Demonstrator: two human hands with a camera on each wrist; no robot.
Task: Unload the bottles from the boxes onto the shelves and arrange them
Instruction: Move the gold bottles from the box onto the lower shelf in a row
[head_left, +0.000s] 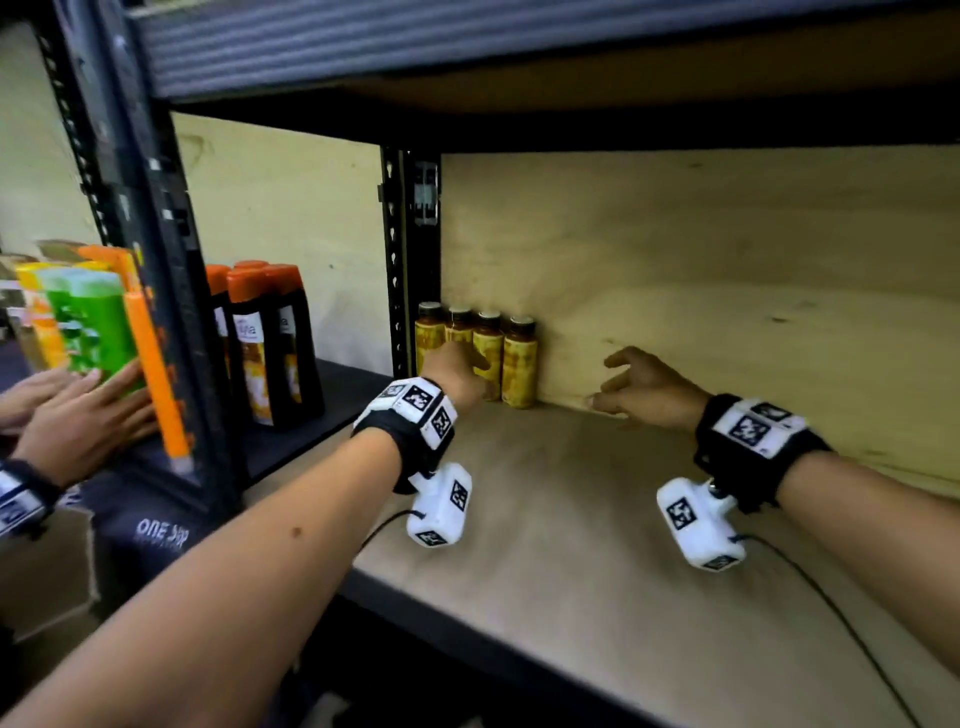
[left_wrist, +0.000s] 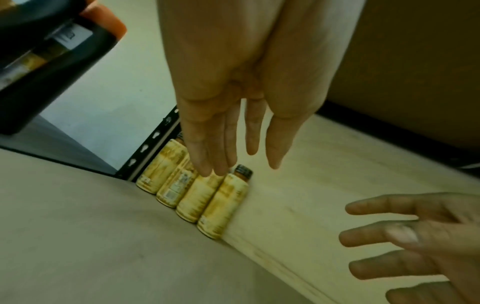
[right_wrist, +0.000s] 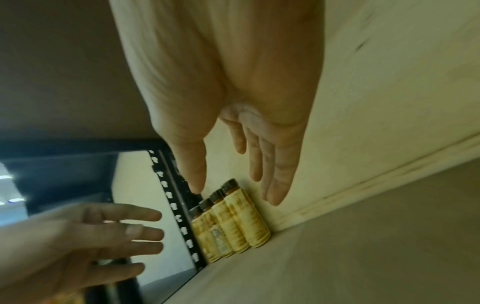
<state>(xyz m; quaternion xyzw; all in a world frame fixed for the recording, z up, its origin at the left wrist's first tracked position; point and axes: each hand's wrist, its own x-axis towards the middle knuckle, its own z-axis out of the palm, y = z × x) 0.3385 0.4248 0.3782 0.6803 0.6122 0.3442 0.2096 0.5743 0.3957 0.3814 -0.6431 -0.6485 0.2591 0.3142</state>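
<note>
Several small yellow-labelled bottles (head_left: 501, 361) with dark caps stand upright in a tight row in the back left corner of the wooden shelf (head_left: 571, 545). My left hand (head_left: 457, 371) reaches in just in front of the row, fingers straight and empty; whether it touches a bottle cannot be told. The left wrist view shows its fingertips (left_wrist: 207, 170) over the bottles (left_wrist: 207, 203). My right hand (head_left: 639, 389) hovers a hand's width right of the row, fingers spread, holding nothing. In the right wrist view the bottles (right_wrist: 233, 222) stand beyond the right hand (right_wrist: 254, 164).
A black slotted post (head_left: 410, 249) stands left of the row. Beyond it, dark bottles with orange caps (head_left: 265, 343) fill the neighbouring shelf. Another person's hands (head_left: 88, 410) hold green and orange cartons (head_left: 98, 322) at far left. An upper shelf (head_left: 519, 47) hangs low overhead.
</note>
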